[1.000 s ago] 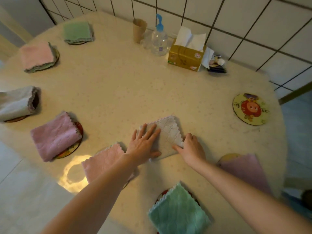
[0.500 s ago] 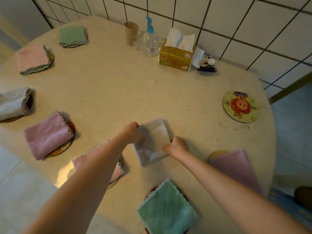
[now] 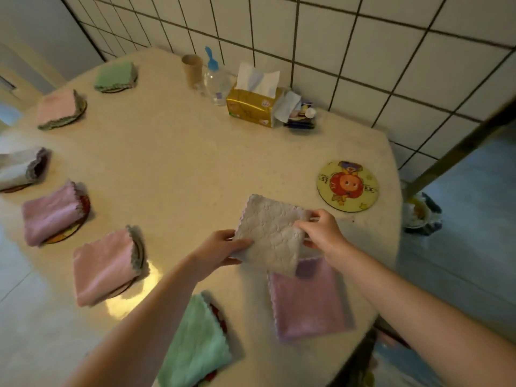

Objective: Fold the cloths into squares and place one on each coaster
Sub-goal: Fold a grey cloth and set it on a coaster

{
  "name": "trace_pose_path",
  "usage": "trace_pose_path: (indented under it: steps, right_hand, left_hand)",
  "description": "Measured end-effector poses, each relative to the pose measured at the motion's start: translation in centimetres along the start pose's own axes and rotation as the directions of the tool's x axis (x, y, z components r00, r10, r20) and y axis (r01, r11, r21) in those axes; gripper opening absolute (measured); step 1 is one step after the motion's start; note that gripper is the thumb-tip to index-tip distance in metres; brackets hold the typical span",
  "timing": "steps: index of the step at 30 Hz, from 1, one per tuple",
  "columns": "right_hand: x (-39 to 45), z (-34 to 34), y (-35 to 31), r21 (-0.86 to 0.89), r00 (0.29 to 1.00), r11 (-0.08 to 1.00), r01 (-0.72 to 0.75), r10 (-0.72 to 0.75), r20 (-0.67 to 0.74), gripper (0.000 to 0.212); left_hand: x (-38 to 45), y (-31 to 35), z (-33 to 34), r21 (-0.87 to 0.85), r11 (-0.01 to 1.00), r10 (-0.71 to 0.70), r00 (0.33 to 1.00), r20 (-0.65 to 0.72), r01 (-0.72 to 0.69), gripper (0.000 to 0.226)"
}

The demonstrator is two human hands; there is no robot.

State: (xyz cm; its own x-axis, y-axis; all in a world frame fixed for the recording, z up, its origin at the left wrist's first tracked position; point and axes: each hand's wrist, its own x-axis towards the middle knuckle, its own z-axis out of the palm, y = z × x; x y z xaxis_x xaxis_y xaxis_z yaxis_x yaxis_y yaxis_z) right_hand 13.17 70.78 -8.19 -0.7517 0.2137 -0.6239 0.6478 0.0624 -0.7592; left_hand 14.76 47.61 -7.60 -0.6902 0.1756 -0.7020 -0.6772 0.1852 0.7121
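While gripped, cloth (image 3: 272, 233) between hands.

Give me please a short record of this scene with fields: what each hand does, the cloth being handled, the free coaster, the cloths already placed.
left hand: grips the near-left edge of the white cloth
right hand: pinches the cloth's right edge
white cloth: folded square, held over the table
bare coaster: round, cartoon print, right of the cloth, nothing on it
placed cloths: seven folded cloths around the table edge
by the wall: tissue box, pump bottle, cup
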Motion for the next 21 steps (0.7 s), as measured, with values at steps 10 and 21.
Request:
trace_pose_path:
  steps: [10, 21]
  right_hand:
    - [7.8, -13.2, -4.8, -0.082, 0.961, 0.987, 0.139, -0.154, -0.23, 0.032]
    - [17.3, -14.9, -8.0, -0.393, 0.924, 0.883, 0.258, -0.345, -0.168, 0.03]
  left_hand:
    - [5.3, 5.0, 16.6, -0.16, 0.985, 0.059, 0.997, -0.046, -0.066, 0.016]
    - [14.4, 8.6, 20.3, -0.093, 0.996, -0.014, 0.963, -0.268, -0.011, 0.021]
